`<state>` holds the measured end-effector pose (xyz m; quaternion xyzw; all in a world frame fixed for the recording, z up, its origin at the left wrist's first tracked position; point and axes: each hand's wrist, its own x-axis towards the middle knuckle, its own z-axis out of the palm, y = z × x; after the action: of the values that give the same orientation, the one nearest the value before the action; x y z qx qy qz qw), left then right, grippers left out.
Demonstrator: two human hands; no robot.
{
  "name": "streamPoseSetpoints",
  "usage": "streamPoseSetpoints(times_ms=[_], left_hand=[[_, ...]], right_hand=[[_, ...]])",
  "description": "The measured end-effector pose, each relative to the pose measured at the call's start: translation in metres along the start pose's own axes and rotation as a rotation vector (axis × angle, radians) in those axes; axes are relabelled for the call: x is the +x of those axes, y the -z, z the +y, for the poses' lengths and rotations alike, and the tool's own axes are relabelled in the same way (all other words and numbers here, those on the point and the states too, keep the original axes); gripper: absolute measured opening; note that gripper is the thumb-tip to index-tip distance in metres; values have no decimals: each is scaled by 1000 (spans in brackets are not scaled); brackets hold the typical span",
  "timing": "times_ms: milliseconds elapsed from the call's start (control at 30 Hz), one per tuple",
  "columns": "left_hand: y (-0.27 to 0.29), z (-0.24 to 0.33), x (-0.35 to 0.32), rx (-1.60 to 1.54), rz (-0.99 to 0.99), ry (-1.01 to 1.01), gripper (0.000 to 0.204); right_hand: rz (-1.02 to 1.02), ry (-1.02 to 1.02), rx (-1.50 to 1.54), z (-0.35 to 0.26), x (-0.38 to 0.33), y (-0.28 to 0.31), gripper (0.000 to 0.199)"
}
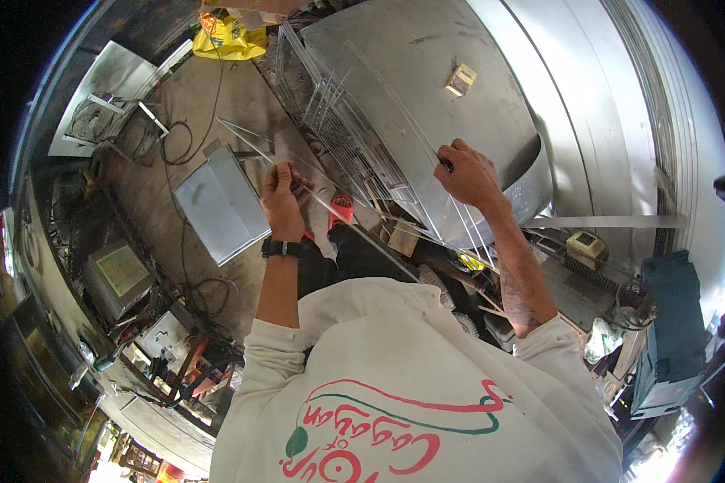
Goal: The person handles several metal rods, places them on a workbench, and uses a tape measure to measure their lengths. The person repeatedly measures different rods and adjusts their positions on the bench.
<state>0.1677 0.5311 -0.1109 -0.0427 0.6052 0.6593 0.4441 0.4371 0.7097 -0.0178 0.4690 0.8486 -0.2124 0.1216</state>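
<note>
My left hand [282,205], with a dark watch on its wrist, is closed in a pinch on a long thin metal strip [354,228]. The strip slants from the upper left down past my lap, and its far end looks pointed. My right hand [469,175] is curled around thin pale metal rods [411,121] that run on below the wrist. Something small and dark shows at its fingertips, too small to name. Between my hands leans a wire rack [338,113] of many thin bars.
A grey metal box [221,205] stands on the floor to the left. On the large metal sheet [379,48] at the far right lies a small yellowish box [461,80]. A yellow plastic bag [229,39], loose cables [187,145] and a dark teal cabinet [669,330] lie around.
</note>
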Motion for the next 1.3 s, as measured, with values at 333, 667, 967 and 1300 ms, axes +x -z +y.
streamPoseSetpoints(times_ms=[333,667,967,1300], left_hand=[[-2,42,-60,-160,-111,-48,21],[-18,128,-150,-181,-607,-191,34],[12,193,-238,173,-824,-911,57],[279,210,-172,394,254,-1163,71]], right_hand=[[78,-30,29,23,8,-49,29],[51,256,536,-106,-55,88,42],[483,592,1,-242,-192,179,18],[1299,344,-750,-350,-355,292,30]])
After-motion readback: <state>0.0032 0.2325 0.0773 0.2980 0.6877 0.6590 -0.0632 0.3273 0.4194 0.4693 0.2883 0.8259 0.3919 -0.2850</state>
